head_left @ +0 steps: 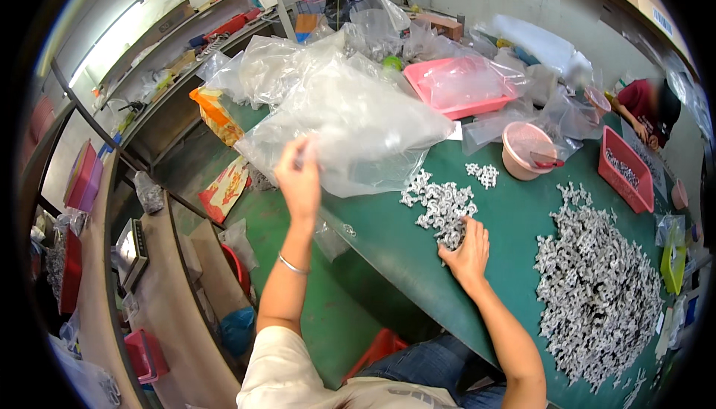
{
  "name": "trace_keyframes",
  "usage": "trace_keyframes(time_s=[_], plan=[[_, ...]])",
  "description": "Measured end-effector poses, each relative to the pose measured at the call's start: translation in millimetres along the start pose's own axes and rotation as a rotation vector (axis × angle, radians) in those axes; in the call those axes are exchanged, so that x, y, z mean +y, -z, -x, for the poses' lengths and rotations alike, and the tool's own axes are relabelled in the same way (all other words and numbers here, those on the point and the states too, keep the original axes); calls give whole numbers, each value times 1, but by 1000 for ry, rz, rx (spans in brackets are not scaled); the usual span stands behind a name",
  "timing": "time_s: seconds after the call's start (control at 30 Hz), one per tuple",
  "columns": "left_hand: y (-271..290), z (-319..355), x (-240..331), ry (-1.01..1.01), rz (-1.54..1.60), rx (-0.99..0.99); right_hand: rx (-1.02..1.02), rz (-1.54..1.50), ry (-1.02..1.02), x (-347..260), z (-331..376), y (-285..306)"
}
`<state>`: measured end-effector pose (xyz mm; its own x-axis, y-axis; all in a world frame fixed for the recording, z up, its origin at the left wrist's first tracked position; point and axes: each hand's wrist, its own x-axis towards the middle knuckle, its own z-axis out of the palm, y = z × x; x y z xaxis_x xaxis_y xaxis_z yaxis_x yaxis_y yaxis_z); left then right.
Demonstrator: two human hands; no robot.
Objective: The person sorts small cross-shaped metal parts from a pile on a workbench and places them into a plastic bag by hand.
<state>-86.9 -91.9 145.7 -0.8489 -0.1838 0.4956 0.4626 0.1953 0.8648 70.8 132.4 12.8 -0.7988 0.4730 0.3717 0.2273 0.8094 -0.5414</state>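
Two heaps of metal parts: small heap point(441, 206), large heap point(597, 289); two pink trays: shallow tray point(459, 86), deep tray point(625, 169).

clear plastic bag point(350, 122) | crumpled, lifted at table's left edge || small silvery parts point(441, 205) | loose heap on green tabletop

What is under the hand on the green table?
The right hand rests on a small pile of silvery metal pieces. Pieces beneath the palm are hidden.

Small metal parts point(441, 207) too small; bag contents unclear.
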Motion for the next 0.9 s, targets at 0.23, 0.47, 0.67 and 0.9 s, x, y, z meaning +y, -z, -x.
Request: trace_keyframes(time_s=[0.23, 0.47, 0.67, 0.9], plan=[[10, -33, 21, -145, 454, -127, 22, -164, -50, 2, -3, 12], [8, -21, 12, -60, 584, -203, 5, -528, -342, 22, -16, 33], [-4, -13, 16, 13, 679, -265, -48, -1031, -622, 29, -20, 39], [-16, -3, 16, 78, 753, -364, -141, -1260, -754, 13, -38, 67]])
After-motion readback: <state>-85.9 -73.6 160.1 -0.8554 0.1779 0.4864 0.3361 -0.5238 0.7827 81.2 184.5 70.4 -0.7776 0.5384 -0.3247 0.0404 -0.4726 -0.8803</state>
